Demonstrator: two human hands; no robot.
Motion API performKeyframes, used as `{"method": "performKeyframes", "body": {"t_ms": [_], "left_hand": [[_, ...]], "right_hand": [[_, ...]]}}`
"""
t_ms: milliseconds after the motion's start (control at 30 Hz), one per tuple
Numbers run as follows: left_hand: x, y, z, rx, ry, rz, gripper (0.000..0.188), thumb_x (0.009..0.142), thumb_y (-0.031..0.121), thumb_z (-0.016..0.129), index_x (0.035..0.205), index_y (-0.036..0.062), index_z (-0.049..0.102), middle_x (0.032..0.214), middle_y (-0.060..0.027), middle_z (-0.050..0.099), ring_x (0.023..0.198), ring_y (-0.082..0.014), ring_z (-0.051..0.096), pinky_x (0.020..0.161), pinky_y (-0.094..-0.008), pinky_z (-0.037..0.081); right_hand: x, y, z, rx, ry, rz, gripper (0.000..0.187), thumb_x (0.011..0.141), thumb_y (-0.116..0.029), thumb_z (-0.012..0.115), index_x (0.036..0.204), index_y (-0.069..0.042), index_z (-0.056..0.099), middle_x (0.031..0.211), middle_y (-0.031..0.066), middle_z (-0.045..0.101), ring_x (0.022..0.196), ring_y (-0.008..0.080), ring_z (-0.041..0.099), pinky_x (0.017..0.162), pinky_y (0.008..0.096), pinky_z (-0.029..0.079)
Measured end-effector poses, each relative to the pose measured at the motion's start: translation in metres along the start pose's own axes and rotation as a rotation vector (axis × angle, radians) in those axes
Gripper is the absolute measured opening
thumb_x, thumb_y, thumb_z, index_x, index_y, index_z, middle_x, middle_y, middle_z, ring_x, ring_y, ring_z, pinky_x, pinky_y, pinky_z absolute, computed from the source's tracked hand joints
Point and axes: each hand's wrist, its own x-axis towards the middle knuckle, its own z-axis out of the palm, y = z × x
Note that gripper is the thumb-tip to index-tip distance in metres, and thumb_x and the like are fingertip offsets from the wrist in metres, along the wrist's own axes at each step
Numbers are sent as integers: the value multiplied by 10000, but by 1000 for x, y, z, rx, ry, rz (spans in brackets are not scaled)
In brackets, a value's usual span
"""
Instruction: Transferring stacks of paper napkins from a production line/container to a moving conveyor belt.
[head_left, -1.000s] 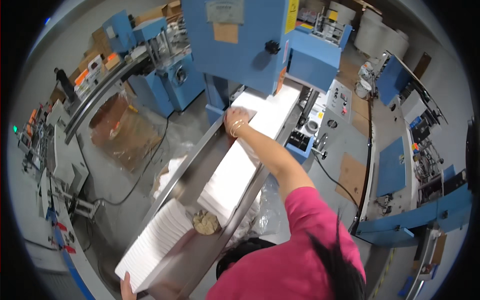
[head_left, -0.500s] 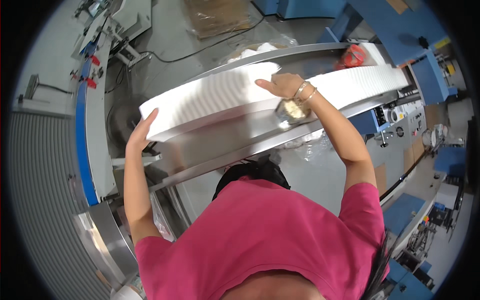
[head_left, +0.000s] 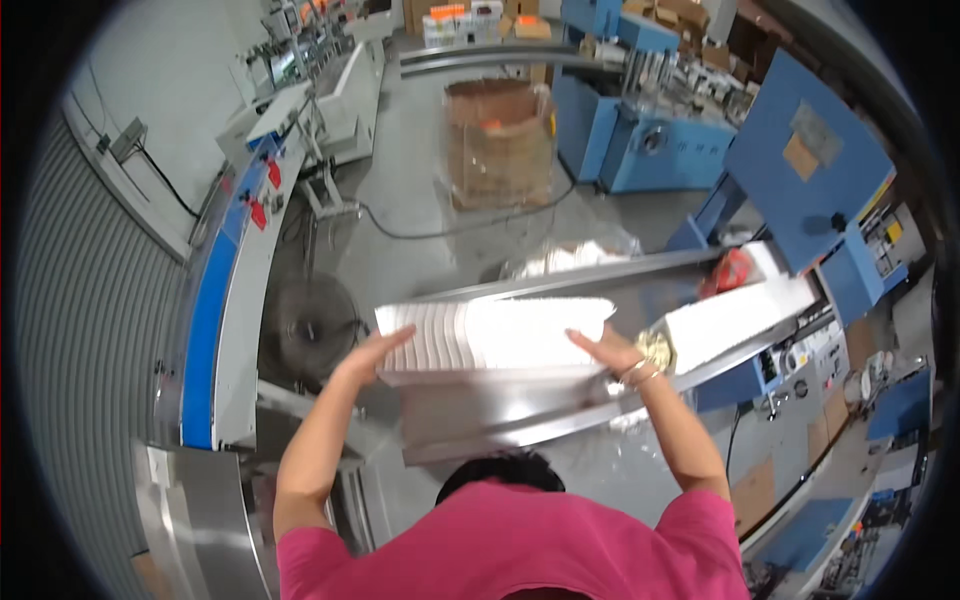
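Observation:
Between my two hands is a long stack of thin white sheets (head_left: 500,335), standing packed face to face like folded tissue. My left hand (head_left: 375,352) presses on its left end, thumb over the top edge. At the right end, my right hand (head_left: 606,352) grips with the thumb on top; a bracelet circles that wrist. The stack is over a shiny metal trough (head_left: 450,435). Further right in the trough runs another white row of sheets (head_left: 745,315). A clear-wrapped, cream-coloured lump (head_left: 656,350) sits at its near end, close to my right hand.
A red wrapped bundle (head_left: 732,270) lies in the trough's far right part. Blue machine panels (head_left: 805,160) stand at the right. On the left runs a blue-edged conveyor (head_left: 215,350). Beyond the trough are a plastic-lined carton (head_left: 500,145) and a bag of white material (head_left: 570,258).
My hands are closer together and the held stack spans less length, now nearly level across the view. It is apart from the row on the right. The view has tilted up toward the room.

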Motion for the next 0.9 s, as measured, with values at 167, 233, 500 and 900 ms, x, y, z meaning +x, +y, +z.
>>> {"method": "performKeyframes", "body": {"t_ms": [167,233,500,900], "left_hand": [[5,7,37,251,0,125,583,742,137,765,1238,14,485,1150,-96,592,1052,-208,570,893,-337,457],[17,-4,35,145,-84,202,574,741,98,751,1242,14,483,1145,-99,596,1043,-207,574,894,-336,458],[-3,-33,43,-4,93,231,576,736,79,730,1254,27,484,1157,-88,596,1088,-209,558,957,-337,413],[-125,-61,2,-195,326,723,712,710,96,732,1327,25,385,1235,-105,527,1152,-196,485,980,-332,384]], "right_hand": [[14,31,25,159,46,-123,857,638,-377,831,1201,127,427,1162,170,562,1071,227,533,951,305,418],[29,74,28,113,106,-27,938,620,-339,842,1249,139,336,1216,184,528,1130,242,516,971,304,406],[5,41,31,199,107,-31,780,640,-285,798,1204,106,429,1140,163,574,1062,233,545,939,307,419],[-14,-101,66,9,-32,-119,659,765,-144,696,1331,-10,388,1221,90,535,1031,195,541,752,310,487]]}}
